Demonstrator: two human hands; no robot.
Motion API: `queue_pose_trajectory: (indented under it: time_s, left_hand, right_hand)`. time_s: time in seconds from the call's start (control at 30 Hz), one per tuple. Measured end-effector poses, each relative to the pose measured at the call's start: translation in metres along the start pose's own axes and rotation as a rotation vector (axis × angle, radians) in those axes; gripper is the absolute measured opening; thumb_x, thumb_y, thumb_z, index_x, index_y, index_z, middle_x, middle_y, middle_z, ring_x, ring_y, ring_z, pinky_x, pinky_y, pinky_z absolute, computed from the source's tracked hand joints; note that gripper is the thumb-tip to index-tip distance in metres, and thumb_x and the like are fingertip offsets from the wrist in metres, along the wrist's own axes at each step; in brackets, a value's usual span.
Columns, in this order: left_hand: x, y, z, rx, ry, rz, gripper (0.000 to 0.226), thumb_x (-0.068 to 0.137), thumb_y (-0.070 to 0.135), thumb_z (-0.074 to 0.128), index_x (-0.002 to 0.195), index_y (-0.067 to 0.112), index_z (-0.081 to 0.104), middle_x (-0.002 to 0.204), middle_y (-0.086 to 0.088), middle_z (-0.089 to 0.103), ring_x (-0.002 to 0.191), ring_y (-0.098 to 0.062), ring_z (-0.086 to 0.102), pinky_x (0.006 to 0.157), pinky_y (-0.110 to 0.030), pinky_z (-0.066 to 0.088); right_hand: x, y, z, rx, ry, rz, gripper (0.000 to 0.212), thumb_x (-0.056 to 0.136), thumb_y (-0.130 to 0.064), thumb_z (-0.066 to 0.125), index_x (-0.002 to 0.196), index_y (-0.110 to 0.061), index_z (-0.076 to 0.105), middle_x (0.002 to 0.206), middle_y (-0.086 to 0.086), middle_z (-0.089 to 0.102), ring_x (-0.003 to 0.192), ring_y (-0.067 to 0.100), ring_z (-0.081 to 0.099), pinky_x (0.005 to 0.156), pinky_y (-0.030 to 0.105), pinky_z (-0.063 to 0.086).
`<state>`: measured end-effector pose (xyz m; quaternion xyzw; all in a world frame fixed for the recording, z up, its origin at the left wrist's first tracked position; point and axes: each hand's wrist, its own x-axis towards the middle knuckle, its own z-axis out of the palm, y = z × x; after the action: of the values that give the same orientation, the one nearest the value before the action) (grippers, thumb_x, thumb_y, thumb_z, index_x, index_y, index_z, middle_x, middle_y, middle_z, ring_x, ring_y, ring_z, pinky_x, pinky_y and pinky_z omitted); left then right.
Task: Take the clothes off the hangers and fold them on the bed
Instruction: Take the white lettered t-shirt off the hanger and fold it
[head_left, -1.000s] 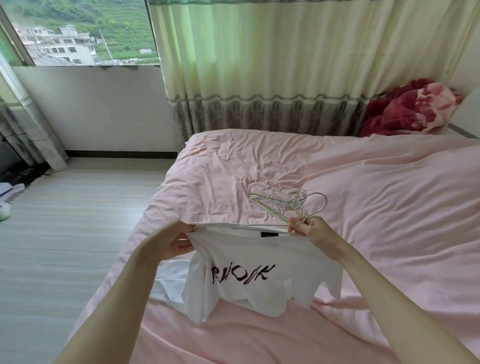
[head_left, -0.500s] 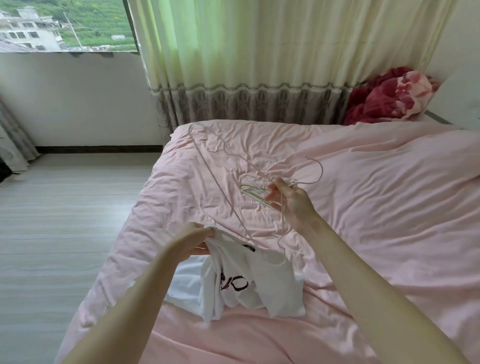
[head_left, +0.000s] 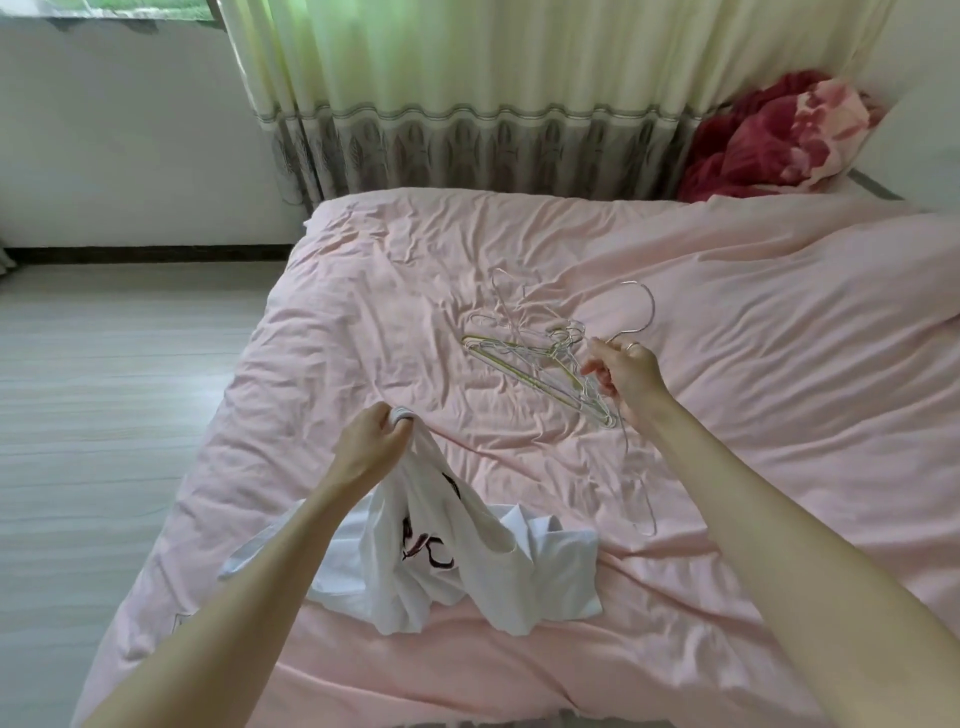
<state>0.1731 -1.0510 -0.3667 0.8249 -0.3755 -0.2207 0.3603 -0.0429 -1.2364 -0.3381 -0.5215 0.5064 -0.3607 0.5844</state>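
My left hand (head_left: 371, 439) is closed on a bunched edge of a white T-shirt (head_left: 441, 561) with dark red lettering; the shirt hangs from it down onto the pink bed (head_left: 753, 415). More white cloth (head_left: 550, 566) lies under and beside the shirt. My right hand (head_left: 626, 376) grips a thin silver wire hanger (head_left: 641, 322) just below its hook, the frame trailing down toward me. This hanger is free of the shirt. A small pile of wire hangers (head_left: 530, 358) lies on the bed just left of my right hand.
A red and pink blanket (head_left: 774, 140) is heaped at the bed's far right corner. A pale curtain (head_left: 493, 104) hangs behind the bed. Wooden floor (head_left: 114, 389) runs along the left side of the bed.
The hanger has come out of the shirt. My right hand carried it up and right, next to the hanger pile. The shirt dropped from spread to hanging bunched from my left hand.
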Motion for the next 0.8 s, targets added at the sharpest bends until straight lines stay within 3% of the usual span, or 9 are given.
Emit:
queue_pose_trajectory:
  time_s: [0.2, 0.3, 0.4, 0.5, 0.6, 0.67, 0.73, 0.8]
  left_hand:
    - [0.064, -0.002, 0.046, 0.020, 0.050, -0.039, 0.018, 0.092, 0.020, 0.051, 0.079, 0.008, 0.047, 0.069, 0.001, 0.047, 0.071, -0.021, 0.044, 0.055, -0.027, 0.029]
    - [0.123, -0.009, 0.080, 0.041, 0.065, -0.098, 0.014, 0.091, 0.018, 0.052, 0.083, 0.008, 0.047, 0.074, -0.003, 0.050, 0.075, -0.022, 0.046, 0.058, -0.030, 0.030]
    - [0.169, -0.016, 0.114, 0.082, 0.054, -0.104, 0.013, 0.090, 0.018, 0.054, 0.087, 0.007, 0.048, 0.077, -0.003, 0.051, 0.077, -0.023, 0.048, 0.062, -0.032, 0.031]
    - [0.203, -0.027, 0.146, 0.155, 0.042, -0.101, 0.013, 0.090, 0.017, 0.054, 0.089, 0.006, 0.048, 0.071, 0.003, 0.044, 0.075, -0.023, 0.046, 0.059, -0.031, 0.025]
    - [0.224, -0.040, 0.166, 0.201, 0.003, -0.150, 0.015, 0.090, 0.023, 0.055, 0.094, 0.009, 0.049, 0.068, 0.008, 0.046, 0.075, -0.023, 0.048, 0.059, -0.031, 0.026]
    - [0.234, -0.050, 0.176, 0.210, -0.034, -0.202, 0.021, 0.088, 0.031, 0.055, 0.097, 0.012, 0.051, 0.070, 0.009, 0.049, 0.078, -0.024, 0.051, 0.063, -0.032, 0.034]
    - [0.244, -0.060, 0.182, 0.209, -0.082, -0.218, 0.029, 0.080, 0.044, 0.050, 0.094, 0.019, 0.053, 0.073, 0.007, 0.054, 0.081, -0.023, 0.054, 0.066, -0.032, 0.037]
    - [0.250, -0.069, 0.185, 0.222, -0.128, -0.233, 0.034, 0.072, 0.049, 0.044, 0.091, 0.024, 0.056, 0.078, 0.004, 0.058, 0.082, -0.021, 0.055, 0.067, -0.031, 0.038]
  right_hand:
    - [0.104, 0.055, -0.013, -0.252, -0.008, 0.020, 0.019, 0.081, 0.002, 0.055, 0.065, -0.008, 0.059, 0.070, 0.016, 0.056, 0.042, 0.009, 0.031, 0.038, 0.014, 0.027]
    - [0.190, 0.094, -0.008, -0.370, 0.003, 0.047, 0.010, 0.087, -0.008, 0.056, 0.086, -0.010, 0.065, 0.064, 0.002, 0.062, 0.047, 0.007, 0.038, 0.048, 0.017, 0.035]
    - [0.259, 0.135, -0.002, -0.444, -0.009, 0.084, 0.017, 0.090, -0.019, 0.059, 0.103, -0.012, 0.067, 0.066, -0.003, 0.063, 0.051, 0.003, 0.046, 0.062, 0.022, 0.038]
    - [0.309, 0.176, 0.007, -0.430, -0.018, 0.136, 0.019, 0.090, -0.017, 0.058, 0.099, -0.004, 0.068, 0.065, -0.005, 0.062, 0.056, 0.003, 0.048, 0.063, 0.021, 0.038]
    - [0.344, 0.203, 0.018, -0.406, -0.006, 0.163, 0.018, 0.092, -0.017, 0.057, 0.100, -0.005, 0.067, 0.058, -0.010, 0.061, 0.035, -0.003, 0.044, 0.048, 0.013, 0.034]
    - [0.362, 0.217, 0.025, -0.429, -0.004, 0.167, 0.023, 0.094, -0.021, 0.056, 0.104, -0.004, 0.068, 0.066, -0.004, 0.064, 0.033, -0.005, 0.043, 0.048, 0.015, 0.033]
    - [0.377, 0.226, 0.028, -0.482, -0.012, 0.146, 0.027, 0.096, -0.024, 0.051, 0.103, -0.004, 0.069, 0.081, 0.007, 0.069, 0.050, -0.006, 0.051, 0.058, 0.020, 0.037]
    - [0.386, 0.229, 0.030, -0.564, -0.027, 0.140, 0.032, 0.098, -0.025, 0.046, 0.101, -0.002, 0.068, 0.097, 0.010, 0.069, 0.085, 0.012, 0.062, 0.073, 0.028, 0.039]
